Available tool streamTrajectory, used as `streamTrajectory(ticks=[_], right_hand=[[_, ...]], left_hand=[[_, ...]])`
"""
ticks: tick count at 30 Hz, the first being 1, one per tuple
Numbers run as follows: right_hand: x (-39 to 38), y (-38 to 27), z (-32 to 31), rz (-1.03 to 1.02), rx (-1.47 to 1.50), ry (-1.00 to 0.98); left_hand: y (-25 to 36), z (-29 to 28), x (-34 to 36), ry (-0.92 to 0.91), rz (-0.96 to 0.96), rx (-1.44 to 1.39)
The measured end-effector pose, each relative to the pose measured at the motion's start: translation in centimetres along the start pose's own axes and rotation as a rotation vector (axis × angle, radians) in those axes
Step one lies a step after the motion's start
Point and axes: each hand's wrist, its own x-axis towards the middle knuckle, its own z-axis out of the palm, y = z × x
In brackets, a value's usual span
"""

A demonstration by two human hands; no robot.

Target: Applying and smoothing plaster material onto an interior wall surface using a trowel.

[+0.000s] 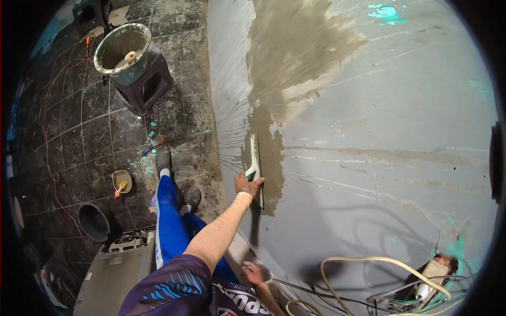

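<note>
The left hand (pixel 247 185) has its fingers wrapped around the handle of a long flat trowel (pixel 255 163), pressed to wet grey plaster (pixel 295 47) on the smooth wall (pixel 379 131). The right hand (pixel 252 274) rests spread at the wall's bottom edge, holding nothing.

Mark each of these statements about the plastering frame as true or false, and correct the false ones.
1. The left hand grips a trowel pressed against the wall. True.
2. The wet grey plaster covers the whole wall. False: it forms a patch on the wall's upper left part, with a strip running down to the trowel; the rest is bare.
3. A bucket stands on a dark stool on the tiled floor. True.
4. The right hand holds a second trowel. False: it is low by the wall's base, and no tool shows in it.
5. The person wears blue trousers. True.
</note>
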Motion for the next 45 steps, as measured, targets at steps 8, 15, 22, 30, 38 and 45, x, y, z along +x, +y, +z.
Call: streamTrajectory(ticks=[8, 15, 22, 30, 38, 45], right_hand=[[-0.1, -4.2, 1.5, 0.09, 0.148, -0.084], [0.0, -6.9, 1.5, 0.048, 0.127, -0.059], [0.9, -8.0, 1.5, 0.087, 0.204, -0.085], [-1.1, -20.3, 3.3, -0.336, 0.022, 0.259], [-1.9, -29.9, 6.7, -0.65, 0.023, 0.164], [-1.8, -32.0, 7.0, -0.515, 0.338, -0.043]], left_hand=[[4.2, -2.8, -6.2, -0.012, 0.126, -0.047], [3.5, -6.9, -10.0, -0.166, 0.177, -0.268], [-0.9, -11.2, -6.9, -0.381, -0.104, -0.817], [-1.1, -13.6, -6.2, -0.445, -0.038, -0.823], [1.4, -14.2, -7.6, -0.225, 0.209, -0.38], [0.8, -13.6, -7.7, 0.08, 0.488, -0.026]])
